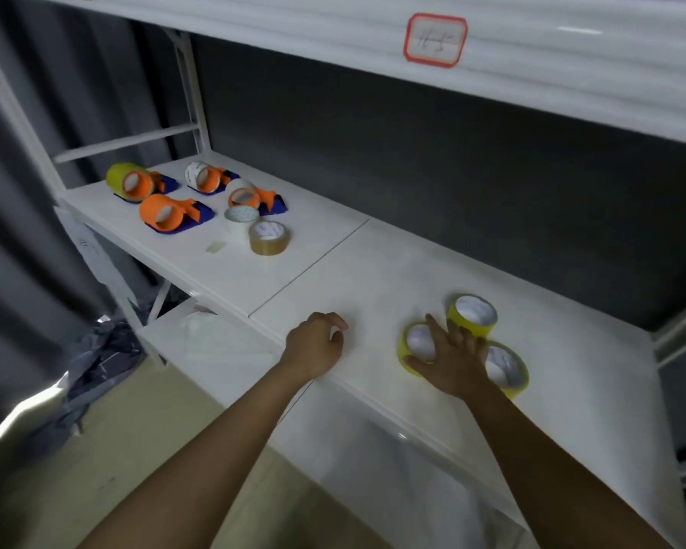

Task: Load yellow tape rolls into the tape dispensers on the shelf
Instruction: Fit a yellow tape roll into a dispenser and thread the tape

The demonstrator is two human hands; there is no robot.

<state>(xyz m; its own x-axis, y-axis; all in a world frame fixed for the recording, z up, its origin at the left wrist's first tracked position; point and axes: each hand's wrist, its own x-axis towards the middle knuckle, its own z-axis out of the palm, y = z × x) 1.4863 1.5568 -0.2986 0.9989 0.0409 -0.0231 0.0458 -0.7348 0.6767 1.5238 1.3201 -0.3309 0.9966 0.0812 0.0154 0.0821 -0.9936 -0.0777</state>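
White metal shelf (373, 271), dark wall panel behind. Three yellow tape rolls (472, 315) lie flat, clustered at 4 o'clock on the shelf. Right hand (450, 360) open, fingers spread, resting over the cluster, palm covering the nearest-left roll; not gripping. Left hand (317, 344) loosely curled, empty, on the shelf edge at 6 o'clock. Four orange-and-blue plastic tape dispensers (167, 213) at 10 o'clock; one carries a yellow roll. Brown tape roll (269, 237) and white tape roll (241, 217) just beside them.

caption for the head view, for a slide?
Right hand reaches onto three yellow tape rolls; four orange dispensers wait at the shelf's far left.
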